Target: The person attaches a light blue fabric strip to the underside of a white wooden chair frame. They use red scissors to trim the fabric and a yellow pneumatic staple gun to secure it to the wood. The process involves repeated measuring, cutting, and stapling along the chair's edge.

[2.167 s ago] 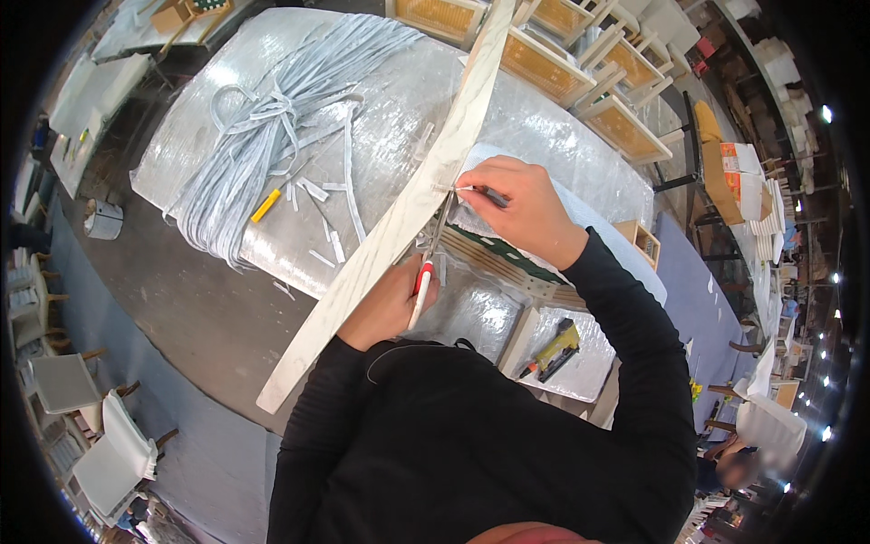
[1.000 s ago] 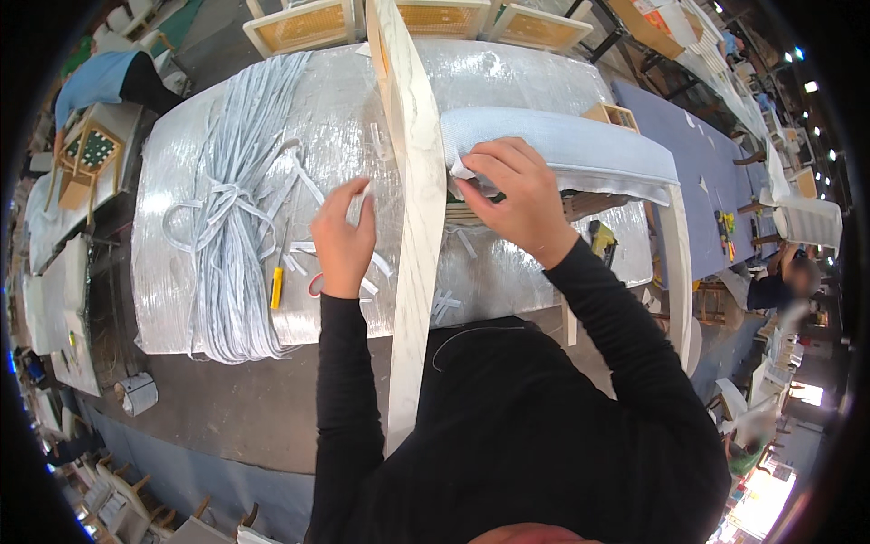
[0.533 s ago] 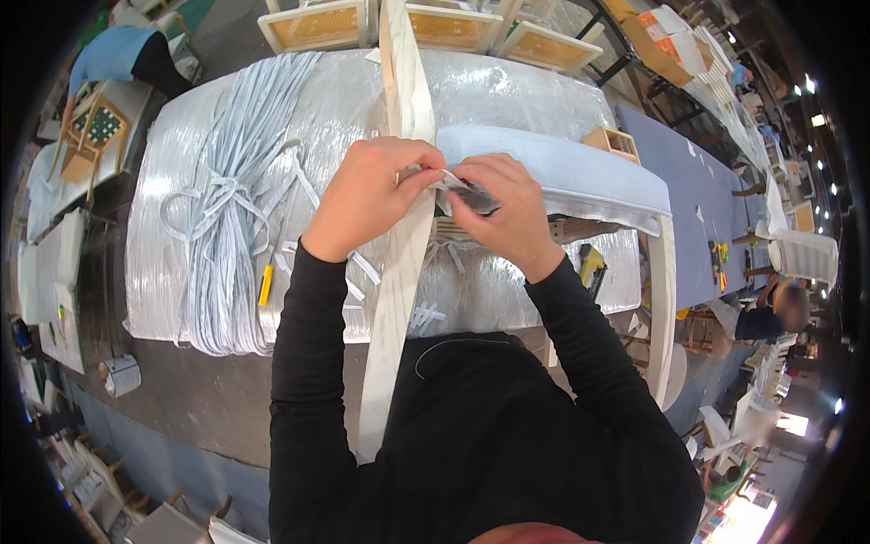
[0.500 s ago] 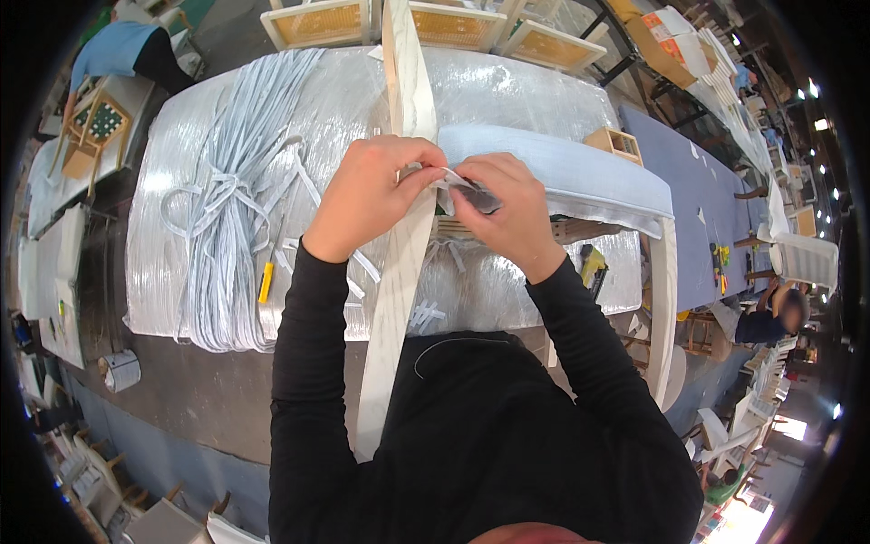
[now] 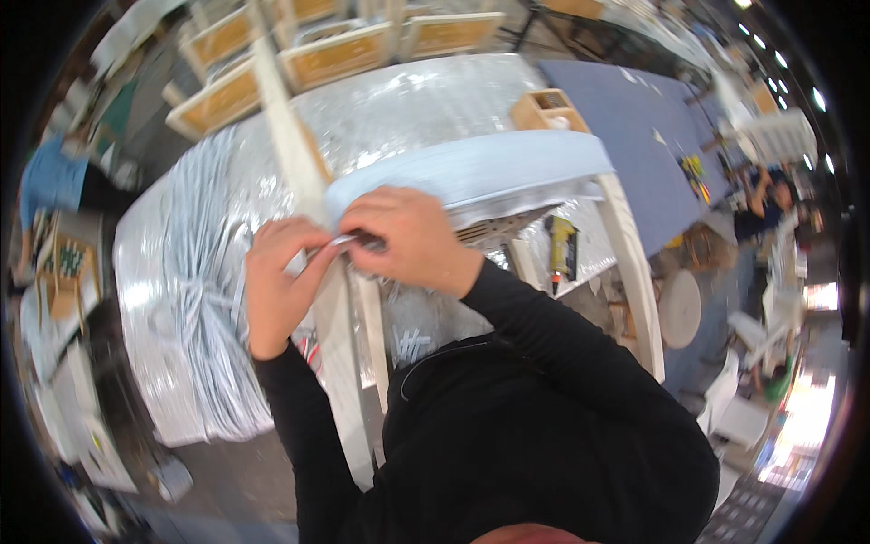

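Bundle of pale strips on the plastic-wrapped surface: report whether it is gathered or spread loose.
Gathered: the bundle narrows at its middle and widens toward both ends. Blur leaves any knot unclear.

Legible text: none. The yellow-green and black handheld tool [image 5: 563, 243], towards three o'clock on the silvery, plastic-wrapped worktop [image 5: 426, 86], shows too small and blurred for any marking to be made out. The white cylindrical bucket [image 5: 171, 478], at eight o'clock, is likewise smeared; whether its side bears print cannot be determined. The open, light-wood box [image 5: 527, 114], at one o'clock, yields no readable label, number or sign at this resolution.
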`<state>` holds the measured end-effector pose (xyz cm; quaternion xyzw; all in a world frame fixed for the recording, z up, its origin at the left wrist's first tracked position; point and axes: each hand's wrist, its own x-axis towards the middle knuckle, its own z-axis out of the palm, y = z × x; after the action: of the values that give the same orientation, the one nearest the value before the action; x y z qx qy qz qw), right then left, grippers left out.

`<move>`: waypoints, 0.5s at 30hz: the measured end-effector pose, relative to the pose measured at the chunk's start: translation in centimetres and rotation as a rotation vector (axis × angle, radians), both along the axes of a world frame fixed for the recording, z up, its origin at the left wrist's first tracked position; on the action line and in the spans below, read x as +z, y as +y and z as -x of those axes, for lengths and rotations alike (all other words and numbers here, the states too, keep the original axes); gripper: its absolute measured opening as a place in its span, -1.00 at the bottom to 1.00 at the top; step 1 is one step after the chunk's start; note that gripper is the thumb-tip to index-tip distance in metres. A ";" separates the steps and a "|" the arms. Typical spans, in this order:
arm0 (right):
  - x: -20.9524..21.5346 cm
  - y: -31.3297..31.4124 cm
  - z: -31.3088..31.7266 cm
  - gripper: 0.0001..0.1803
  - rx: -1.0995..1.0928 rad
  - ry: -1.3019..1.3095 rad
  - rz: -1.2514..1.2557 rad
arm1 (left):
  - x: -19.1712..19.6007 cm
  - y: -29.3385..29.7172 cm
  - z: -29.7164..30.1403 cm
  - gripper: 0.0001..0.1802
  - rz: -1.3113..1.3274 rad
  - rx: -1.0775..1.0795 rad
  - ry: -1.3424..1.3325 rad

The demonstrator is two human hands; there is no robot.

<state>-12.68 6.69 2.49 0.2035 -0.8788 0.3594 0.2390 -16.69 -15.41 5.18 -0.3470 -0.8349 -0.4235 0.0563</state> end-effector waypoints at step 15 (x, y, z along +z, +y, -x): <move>-0.3 -0.3 -0.6 -0.87 -0.015 0.022 0.085 | -2.8 -0.1 2.4 -0.72 -0.172 -0.097 -0.148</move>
<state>-12.13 6.37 2.18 0.1904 -0.8616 0.3925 0.2597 -19.13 -15.52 2.39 -0.3485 -0.7797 -0.5203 0.0036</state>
